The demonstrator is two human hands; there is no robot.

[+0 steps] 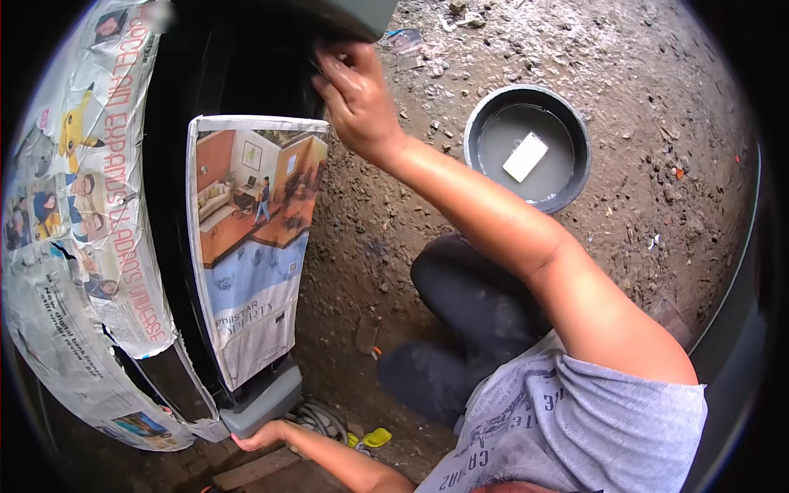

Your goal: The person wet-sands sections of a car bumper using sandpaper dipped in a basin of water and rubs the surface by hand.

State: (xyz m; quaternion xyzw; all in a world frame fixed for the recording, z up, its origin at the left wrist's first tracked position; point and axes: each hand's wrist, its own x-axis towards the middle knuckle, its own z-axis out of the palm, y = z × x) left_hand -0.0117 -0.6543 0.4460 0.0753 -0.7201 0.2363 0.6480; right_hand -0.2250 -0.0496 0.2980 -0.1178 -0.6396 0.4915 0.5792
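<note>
My right hand [359, 107] is closed, its fingers curled against the dark surface below the upper grey end piece [366, 15]. Whatever lies under its fingertips is too shaded to make out. Lower down, my left hand [261, 435] cups the underside of the lower grey end piece [263, 403], with its fingertips partly hidden. Between the two hands is a panel covered with a newspaper sheet [255, 246] showing a printed room. More newspaper [90, 214] is taped over the curved body to the left, and a black strip [177, 197] shows between the coverings.
On the rough dirt ground [641, 82] stands a round dark basin [582, 148] of cloudy water, with a white rectangular block [526, 157] in it. Near my left forearm lie a coiled hose [320, 417] and a yellow item [377, 437]. My bent knees [460, 287] are close by.
</note>
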